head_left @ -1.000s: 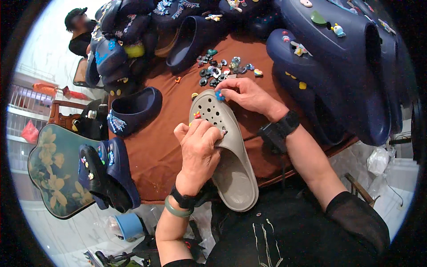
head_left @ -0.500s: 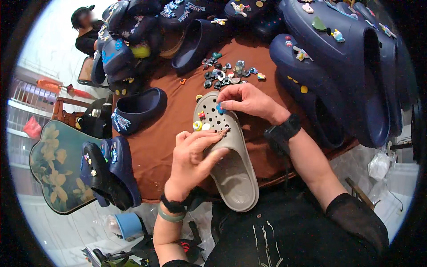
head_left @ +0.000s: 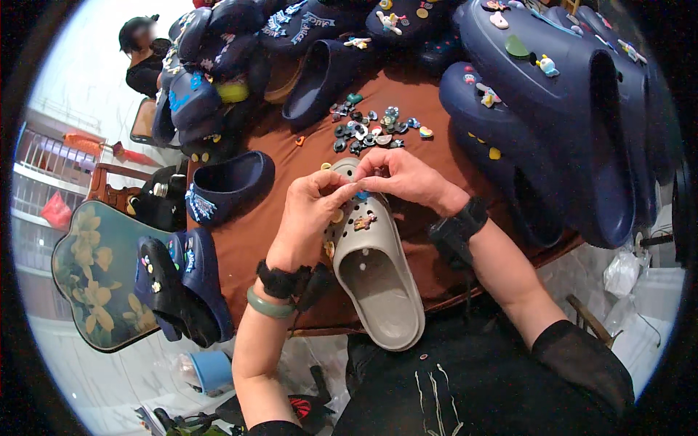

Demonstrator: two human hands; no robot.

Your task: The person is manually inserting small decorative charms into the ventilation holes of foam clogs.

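A beige clog (head_left: 389, 309) lies on the brown cloth, its holed toe pointing away from me and its open heel near my lap. Over the toe, the fingertips of my left hand (head_left: 309, 207) and my right hand (head_left: 411, 182) meet in a pinch on a small blue shoe charm (head_left: 362, 195), mostly hidden under them. A brown figure charm (head_left: 365, 222) sits in the vamp below. Other charms along the left side are partly covered by my left hand. Just beyond the toe is a loose pile of charms (head_left: 360, 134), mostly showing dark backs.
Dark blue clogs with charms (head_left: 538, 109) are stacked high at the right, and more (head_left: 196, 102) fill the far left. A single navy clog (head_left: 233, 182) lies left on the brown cloth (head_left: 291, 163). Beside it stands a flowered board (head_left: 94, 283). A person (head_left: 142, 58) is at the far left.
My left hand has moved up from the vamp to the toe and joined my right fingertips at the blue charm. The brown figure charm now shows more fully.
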